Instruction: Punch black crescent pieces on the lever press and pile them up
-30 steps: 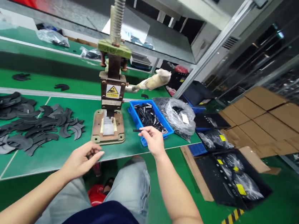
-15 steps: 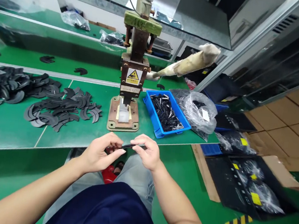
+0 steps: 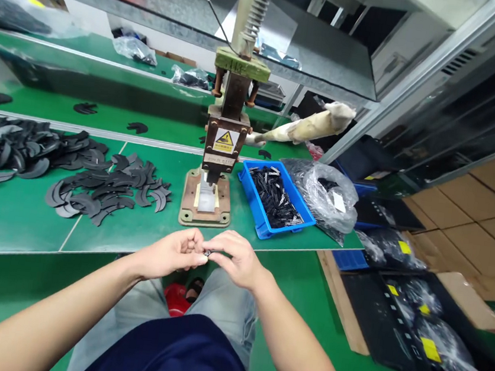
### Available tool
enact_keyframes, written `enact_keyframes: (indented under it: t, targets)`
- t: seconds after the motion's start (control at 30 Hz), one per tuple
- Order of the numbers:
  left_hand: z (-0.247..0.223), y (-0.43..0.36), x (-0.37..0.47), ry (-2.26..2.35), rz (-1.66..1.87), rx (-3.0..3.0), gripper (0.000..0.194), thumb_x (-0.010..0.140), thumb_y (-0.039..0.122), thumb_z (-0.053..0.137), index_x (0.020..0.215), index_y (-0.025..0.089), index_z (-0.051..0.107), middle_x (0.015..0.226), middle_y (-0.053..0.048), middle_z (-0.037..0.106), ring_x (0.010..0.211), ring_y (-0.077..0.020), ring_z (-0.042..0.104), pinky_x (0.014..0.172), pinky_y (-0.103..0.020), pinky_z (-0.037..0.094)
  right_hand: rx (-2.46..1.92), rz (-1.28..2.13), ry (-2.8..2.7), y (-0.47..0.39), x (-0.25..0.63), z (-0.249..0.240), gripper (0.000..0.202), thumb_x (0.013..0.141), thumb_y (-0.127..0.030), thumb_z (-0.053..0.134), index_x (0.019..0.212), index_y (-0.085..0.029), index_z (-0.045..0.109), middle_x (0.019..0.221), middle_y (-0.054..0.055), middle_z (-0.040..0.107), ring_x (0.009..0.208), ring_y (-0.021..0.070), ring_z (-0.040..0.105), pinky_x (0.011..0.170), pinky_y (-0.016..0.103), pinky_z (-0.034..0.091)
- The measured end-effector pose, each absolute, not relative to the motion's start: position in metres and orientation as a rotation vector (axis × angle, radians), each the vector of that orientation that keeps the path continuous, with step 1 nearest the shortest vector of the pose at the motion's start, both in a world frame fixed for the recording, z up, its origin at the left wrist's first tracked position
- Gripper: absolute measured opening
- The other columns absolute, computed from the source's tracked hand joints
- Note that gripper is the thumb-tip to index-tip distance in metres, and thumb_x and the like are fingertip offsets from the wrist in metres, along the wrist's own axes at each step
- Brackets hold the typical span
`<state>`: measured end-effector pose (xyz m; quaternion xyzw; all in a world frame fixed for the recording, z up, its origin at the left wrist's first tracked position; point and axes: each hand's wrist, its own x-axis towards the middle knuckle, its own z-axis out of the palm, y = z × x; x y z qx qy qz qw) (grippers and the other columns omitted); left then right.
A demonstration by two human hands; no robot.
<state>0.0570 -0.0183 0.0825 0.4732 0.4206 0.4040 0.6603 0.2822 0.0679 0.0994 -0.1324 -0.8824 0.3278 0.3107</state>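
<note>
Both hands meet over my lap, just in front of the bench edge. A small dark piece (image 3: 207,253) is pinched between them, mostly covered by the fingers. My left hand (image 3: 173,254) is closed on its left end, and my right hand (image 3: 235,258) grips it from the right with thumb and fingers. Just beyond the hands stands a hand press (image 3: 222,147) with a warning label and a wrapped lever. To its right a blue bin (image 3: 264,228) holds many small black parts. Curved black pieces (image 3: 108,190) lie piled on the left of the bench.
The press base (image 3: 186,214) is bolted-looking metal on the green bench (image 3: 129,243). A clear plastic bag (image 3: 326,197) rests right of the bin. Open cartons with bagged parts (image 3: 440,338) stand on the floor at right. The wrapped lever (image 3: 307,128) sticks out rightward.
My hands have drawn closer together, and the dark piece, seen lengthwise between them before, is now mostly hidden. The camera view has tilted slightly, so the bench sits lower in the picture.
</note>
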Motion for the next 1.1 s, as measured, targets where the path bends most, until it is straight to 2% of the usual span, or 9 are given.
enact_keyframes:
  t: [0.1,0.2,0.27,0.4,0.5,0.6,0.8,1.0,1.1]
  targets:
    - [0.073,0.002,0.044,1.059,1.107,1.116,0.047,0.086,0.052,0.086,0.115,0.021,0.065,0.08,0.003,0.062,0.067,-0.0112,0.061,0.062,-0.024,0.05,-0.558,0.772,-2.256,0.088,0.29,0.117,0.021,0.105,-0.035,0.062,0.111,-0.026,0.079,0.104,0.005,0.084,0.096,0.0196,0.075,0.092,0.039,0.059]
    - [0.062,0.035,0.022,1.272,1.357,1.171,0.049,0.081,0.058,0.086,0.108,0.021,0.068,0.083,0.0,0.068,0.073,-0.0153,0.067,0.072,-0.03,0.058,-0.752,0.756,-2.066,0.121,0.301,0.147,0.025,0.104,-0.042,0.063,0.097,-0.024,0.079,0.095,0.005,0.081,0.091,0.019,0.074,0.089,0.038,0.061]
    - [0.055,0.059,0.008,1.403,1.429,1.219,0.044,0.083,0.058,0.082,0.101,0.021,0.067,0.087,-0.003,0.074,0.078,-0.0185,0.072,0.078,-0.033,0.06,-0.755,0.713,-1.925,0.145,0.307,0.174,0.025,0.102,-0.047,0.066,0.111,-0.026,0.076,0.105,0.005,0.078,0.098,0.0192,0.074,0.093,0.038,0.062]
    - [0.048,0.098,-0.01,1.684,1.346,1.509,0.027,0.091,0.047,0.073,0.104,0.024,0.071,0.1,-0.005,0.081,0.089,-0.0208,0.076,0.089,-0.034,0.061,-0.529,0.517,-1.827,0.176,0.302,0.236,0.063,0.092,-0.057,0.077,0.146,-0.033,0.055,0.14,0.006,0.067,0.128,0.0237,0.067,0.109,0.046,0.06]
    - [0.047,0.115,-0.012,1.799,1.202,1.761,0.021,0.096,0.041,0.067,0.108,0.026,0.075,0.109,-0.004,0.083,0.099,-0.0236,0.077,0.095,-0.036,0.06,-0.36,0.433,-1.89,0.178,0.286,0.274,0.067,0.091,-0.063,0.076,0.147,-0.034,0.051,0.146,0.004,0.061,0.136,0.026,0.063,0.117,0.053,0.057]
    - [0.048,0.125,-0.01,1.803,1.039,2.012,0.023,0.099,0.038,0.06,0.103,0.025,0.079,0.113,-0.007,0.083,0.109,-0.0277,0.075,0.1,-0.039,0.057,-0.284,0.432,-1.903,0.172,0.269,0.29,0.052,0.094,-0.057,0.074,0.135,-0.031,0.057,0.13,0.002,0.064,0.127,0.0229,0.067,0.116,0.053,0.058]
    - [0.048,0.129,-0.014,1.725,0.997,2.189,0.028,0.1,0.037,0.057,0.101,0.022,0.081,0.111,-0.01,0.08,0.113,-0.0294,0.071,0.106,-0.045,0.055,-0.275,0.494,-1.759,0.152,0.26,0.263,0.024,0.094,-0.039,0.078,0.106,-0.027,0.062,0.105,0.0,0.064,0.111,0.0198,0.07,0.11,0.048,0.06]
    - [0.047,0.124,-0.012,1.7,1.015,2.156,0.031,0.102,0.037,0.055,0.108,0.022,0.081,0.115,-0.011,0.08,0.115,-0.0287,0.072,0.107,-0.044,0.055,-0.293,0.378,-1.738,0.125,0.268,0.186,0.016,0.092,-0.034,0.075,0.087,-0.026,0.062,0.083,-0.002,0.065,0.104,0.0229,0.071,0.122,0.059,0.043]
    - [0.049,0.122,-0.016,1.731,0.971,2.119,0.032,0.102,0.036,0.053,0.112,0.021,0.08,0.119,-0.011,0.08,0.117,-0.0288,0.072,0.108,-0.044,0.056,-0.299,0.339,-1.732,0.12,0.27,0.152,0.016,0.093,-0.035,0.073,0.084,-0.026,0.063,0.085,-0.001,0.065,0.105,0.0243,0.07,0.118,0.061,0.043]
